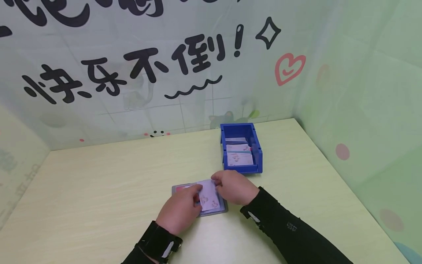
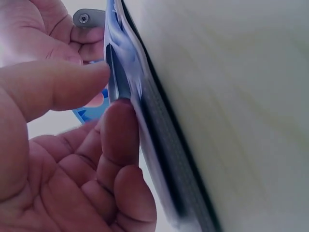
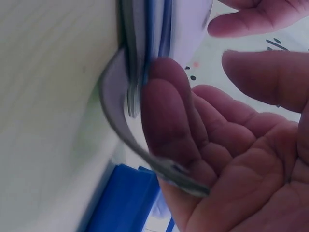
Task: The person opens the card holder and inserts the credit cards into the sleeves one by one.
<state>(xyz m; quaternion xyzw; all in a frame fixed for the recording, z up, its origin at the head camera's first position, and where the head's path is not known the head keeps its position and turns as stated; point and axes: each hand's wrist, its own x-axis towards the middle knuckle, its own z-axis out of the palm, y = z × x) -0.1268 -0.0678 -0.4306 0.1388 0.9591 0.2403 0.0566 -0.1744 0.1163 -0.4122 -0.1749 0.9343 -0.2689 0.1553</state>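
Note:
A grey card album (image 1: pixel 224 208) lies on the table with a lilac printed card (image 1: pixel 209 200) on top. My left hand (image 1: pixel 183 209) is at the card's left edge, thumb and a fingertip pinching it. In the left wrist view, the clear plastic pocket (image 2: pixel 130 53) gapes beside that fingertip. My right hand (image 1: pixel 235 187) is at the album's upper right, its fingertips against the layered edge. Its thumb stands apart in the right wrist view. A grey strap (image 3: pixel 116 113) curves from the album across my right fingers; its metal snap (image 2: pixel 84 19) shows in the left wrist view.
Behind my right hand stands a blue plastic bin (image 1: pixel 259 157) holding several printed cards (image 1: pixel 239 158). Pale wood tabletop (image 1: pixel 115 183) surrounds the album. A printed cloth (image 1: pixel 148 121) hangs along the back edge, and green cloth (image 1: pixel 369 128) at the right.

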